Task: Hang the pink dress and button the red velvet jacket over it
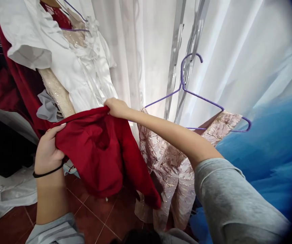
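Note:
A red garment hangs between my two hands, its upper edge stretched taut. One long part, like a sleeve or a leg, drops to the lower right. My left hand, wearing a black band at the wrist, is closed on the garment's left corner. At the right end of that edge, my right hand pinches the cloth. Just behind the garment is a white ruffled dress on a rack. Under my right forearm, a shiny pink outfit hangs on a purple hanger.
More red clothes hang at the far left. White curtains form the back, with a blue painted cloth on the right. White fabric lies at lower left, beside the red tiled floor.

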